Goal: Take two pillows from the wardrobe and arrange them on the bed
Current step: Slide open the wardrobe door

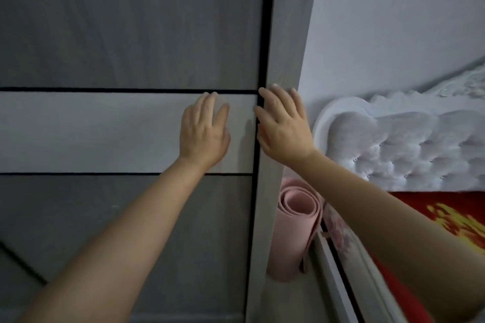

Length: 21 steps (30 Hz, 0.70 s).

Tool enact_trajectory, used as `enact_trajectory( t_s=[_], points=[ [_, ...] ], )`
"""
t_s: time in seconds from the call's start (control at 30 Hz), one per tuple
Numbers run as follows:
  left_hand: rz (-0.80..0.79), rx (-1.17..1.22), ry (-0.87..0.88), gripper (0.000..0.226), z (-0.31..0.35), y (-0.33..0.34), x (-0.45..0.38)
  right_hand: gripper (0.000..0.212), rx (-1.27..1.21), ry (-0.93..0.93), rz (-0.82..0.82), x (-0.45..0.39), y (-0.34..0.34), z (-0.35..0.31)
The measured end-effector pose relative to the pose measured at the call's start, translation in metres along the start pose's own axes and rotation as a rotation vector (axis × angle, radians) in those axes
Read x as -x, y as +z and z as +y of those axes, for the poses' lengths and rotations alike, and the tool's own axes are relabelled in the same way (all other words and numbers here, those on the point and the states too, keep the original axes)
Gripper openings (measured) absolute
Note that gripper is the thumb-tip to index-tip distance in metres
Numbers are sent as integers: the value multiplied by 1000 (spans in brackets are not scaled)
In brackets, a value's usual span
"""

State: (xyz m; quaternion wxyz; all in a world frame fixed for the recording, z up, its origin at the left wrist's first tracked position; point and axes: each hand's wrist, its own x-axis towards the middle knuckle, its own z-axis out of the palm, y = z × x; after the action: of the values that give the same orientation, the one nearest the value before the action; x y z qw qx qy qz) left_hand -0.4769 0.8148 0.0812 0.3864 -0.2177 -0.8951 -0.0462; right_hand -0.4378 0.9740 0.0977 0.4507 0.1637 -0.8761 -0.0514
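A grey wardrobe door with a lighter band across its middle fills the left of the head view, and it is shut. My left hand lies flat on that lighter band, fingers apart. My right hand rests open on the door's right edge and the wardrobe's grey side frame. Neither hand holds anything. No pillows are in sight. The bed, with a red and yellow cover, lies at the lower right.
A white tufted headboard stands against the pale wall on the right. A rolled pink mat stands upright in the gap between wardrobe and bed. The bed's white side rail runs toward the bottom edge.
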Motion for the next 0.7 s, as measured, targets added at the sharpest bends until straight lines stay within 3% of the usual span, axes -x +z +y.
enact_trajectory(
  t_s=[0.2, 0.27, 0.33, 0.6, 0.7],
  points=[
    [144, -101, -102, 70, -30, 5, -56, 47, 48, -83, 296, -26, 29, 31],
    [290, -172, -18, 79, -51, 17, -64, 48, 56, -63, 298, -29, 36, 32],
    [438, -216, 107, 72, -67, 28, -67, 49, 71, -37, 284, -31, 39, 33],
    [506, -318, 375, 57, -131, 43, -60, 55, 35, 64, 278, -40, 37, -3],
    [519, -340, 374, 57, -143, 38, -59, 55, 65, 66, 228, -63, 50, -35]
  ],
)
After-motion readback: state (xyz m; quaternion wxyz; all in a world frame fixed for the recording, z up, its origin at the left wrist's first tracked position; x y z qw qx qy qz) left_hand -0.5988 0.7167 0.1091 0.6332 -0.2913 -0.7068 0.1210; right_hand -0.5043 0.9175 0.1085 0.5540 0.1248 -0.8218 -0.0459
